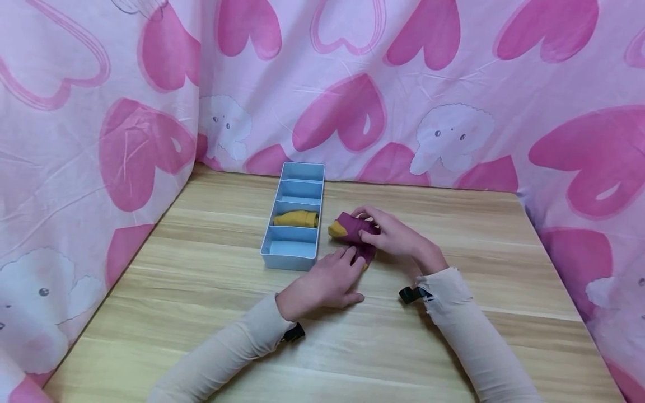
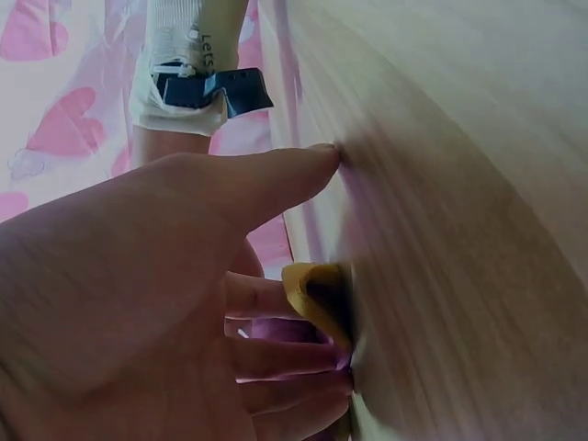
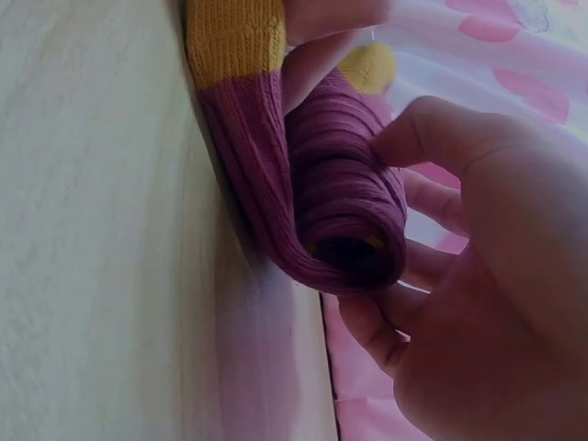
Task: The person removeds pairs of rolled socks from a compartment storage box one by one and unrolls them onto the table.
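A purple sock (image 1: pixel 349 225) with yellow ends lies partly rolled on the table, right of a blue box. My right hand (image 1: pixel 395 234) grips the roll from its right side, thumb on top and fingers curled round the far side. The right wrist view shows the ribbed roll (image 3: pixel 340 197) end-on, with a flat strip running from it to a yellow end. My left hand (image 1: pixel 326 279) presses that flat part onto the table with its fingers extended and thumb apart. In the left wrist view a yellow sock edge (image 2: pixel 310 287) stands up beside those fingers.
The blue box (image 1: pixel 289 262) has a row of compartments; a rolled mustard sock (image 1: pixel 296 219) sits in the second from the front. A pink heart-patterned curtain (image 1: pixel 342 67) closes off the back and sides of the wooden table (image 1: pixel 201 246).
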{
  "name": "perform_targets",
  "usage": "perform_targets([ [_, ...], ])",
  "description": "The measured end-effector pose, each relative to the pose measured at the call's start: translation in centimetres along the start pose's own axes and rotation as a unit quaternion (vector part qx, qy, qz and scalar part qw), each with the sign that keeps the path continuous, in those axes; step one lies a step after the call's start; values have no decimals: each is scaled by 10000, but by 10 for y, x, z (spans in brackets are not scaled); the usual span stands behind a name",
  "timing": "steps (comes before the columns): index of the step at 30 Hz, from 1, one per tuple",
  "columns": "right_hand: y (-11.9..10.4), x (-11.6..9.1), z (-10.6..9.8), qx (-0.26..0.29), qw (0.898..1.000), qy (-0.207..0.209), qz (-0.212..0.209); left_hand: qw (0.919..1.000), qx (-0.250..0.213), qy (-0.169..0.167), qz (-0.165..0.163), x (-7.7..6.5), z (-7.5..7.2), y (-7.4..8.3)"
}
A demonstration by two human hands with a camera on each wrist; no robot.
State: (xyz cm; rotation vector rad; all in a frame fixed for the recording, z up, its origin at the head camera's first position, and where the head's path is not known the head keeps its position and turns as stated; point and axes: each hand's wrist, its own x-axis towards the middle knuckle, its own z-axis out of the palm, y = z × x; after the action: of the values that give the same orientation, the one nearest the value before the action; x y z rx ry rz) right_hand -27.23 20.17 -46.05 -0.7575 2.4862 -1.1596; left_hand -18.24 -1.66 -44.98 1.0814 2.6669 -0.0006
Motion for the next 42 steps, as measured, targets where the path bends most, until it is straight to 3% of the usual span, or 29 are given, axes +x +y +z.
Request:
perform_targets([
  [6, 1, 2, 2, -144, 9998, 120, 3, 9991, 251, 301, 129, -1, 1, 2],
  [12, -1, 3, 3, -782, 9957, 437, -215, 9987, 264, 409, 161, -2, 2, 0],
  [15, -3, 2, 4, -918, 9947, 396, -253, 9985, 269, 438, 164, -1, 2, -1],
  [27, -1, 3, 7, -539, 9983, 183, 89, 9983, -325, 401, 265, -1, 6, -7],
  [32, 1, 2, 5, -340, 9993, 129, 50, 9961, -454, 654, 381, 5, 14, -10],
  [36, 1, 1, 4, -296, 9995, 118, 44, 9939, -304, 922, 518, 10, 19, -11],
  [42, 0, 2, 6, -239, 9995, 152, 129, 9924, 424, 1064, 447, 12, 18, -6],
])
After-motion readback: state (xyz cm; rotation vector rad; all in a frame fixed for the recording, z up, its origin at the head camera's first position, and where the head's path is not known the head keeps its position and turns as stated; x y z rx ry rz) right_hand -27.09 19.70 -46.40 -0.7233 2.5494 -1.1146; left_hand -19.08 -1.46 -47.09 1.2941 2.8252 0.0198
